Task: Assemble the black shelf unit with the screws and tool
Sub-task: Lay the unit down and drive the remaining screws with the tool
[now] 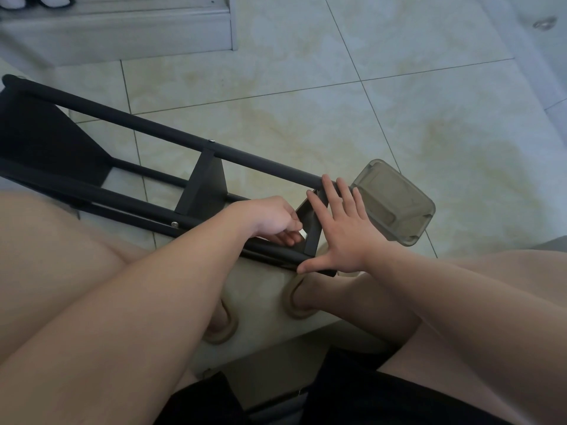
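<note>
black shelf unit [159, 133] lies on its side across the tiled floor [306, 102], running in from the far left toward you. its upper rail [122, 118] carries a silver screw [211, 141] right above the middle panel [205, 185], and a second screw head [175, 223] shows on the lower rail [132, 207]. moving right, your left hand [270, 217] sits low against that lower rail, fingers curled in, pinching a small pale piece [302, 233] that's too small to name. just beside it stands the end panel [310, 222], tilted between the two rails. your right hand [343, 231] lies flat on that end, fingers straight and spread, fingertips up at the upper rail, thumb stretched down to the lower rail's tip, gripping nothing. past your knuckles a smoky plastic tub [395, 200] rests on the floor, close against the upper rail's end; touching or not, you can't tell.
</note>
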`<state>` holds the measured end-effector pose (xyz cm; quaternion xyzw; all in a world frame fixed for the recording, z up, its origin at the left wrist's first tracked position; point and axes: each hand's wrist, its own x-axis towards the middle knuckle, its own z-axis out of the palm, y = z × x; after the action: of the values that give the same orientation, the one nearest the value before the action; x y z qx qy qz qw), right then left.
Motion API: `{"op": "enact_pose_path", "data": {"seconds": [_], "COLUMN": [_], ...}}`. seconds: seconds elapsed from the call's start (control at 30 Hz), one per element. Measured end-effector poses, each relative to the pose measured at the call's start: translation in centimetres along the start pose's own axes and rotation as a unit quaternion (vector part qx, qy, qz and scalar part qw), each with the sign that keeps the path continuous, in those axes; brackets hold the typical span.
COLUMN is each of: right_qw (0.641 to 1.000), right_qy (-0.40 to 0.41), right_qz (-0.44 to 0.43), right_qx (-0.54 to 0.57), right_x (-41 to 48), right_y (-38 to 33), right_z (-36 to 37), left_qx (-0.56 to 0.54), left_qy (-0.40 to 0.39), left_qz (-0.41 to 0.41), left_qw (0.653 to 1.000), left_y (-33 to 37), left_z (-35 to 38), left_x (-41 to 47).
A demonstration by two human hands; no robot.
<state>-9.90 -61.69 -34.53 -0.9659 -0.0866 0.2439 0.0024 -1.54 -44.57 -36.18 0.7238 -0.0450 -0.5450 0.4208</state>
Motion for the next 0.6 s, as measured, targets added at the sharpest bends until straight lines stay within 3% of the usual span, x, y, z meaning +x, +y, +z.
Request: {"op": "enact_pose_path", "data": {"seconds": [0.27,0.6], "right_qw": [1.000,1.000], "right_qy": [0.001,0.002], "right_qz": [0.001,0.003], "right_qx": [-0.002,-0.003], "right_x": [0.02,0.06], "right_y": [0.04,0.03], "right_z": [0.10,0.15], "left_qx": [0.105,0.289], "left_qy": [-0.021,-0.046], "left_qz": [0.009,0.024], "left_qw": [0.994,0.956], "left_y": [-0.07,0.28], "left_z": [-0.38,-0.73], "left_x": [-0.33,-0.78]}}
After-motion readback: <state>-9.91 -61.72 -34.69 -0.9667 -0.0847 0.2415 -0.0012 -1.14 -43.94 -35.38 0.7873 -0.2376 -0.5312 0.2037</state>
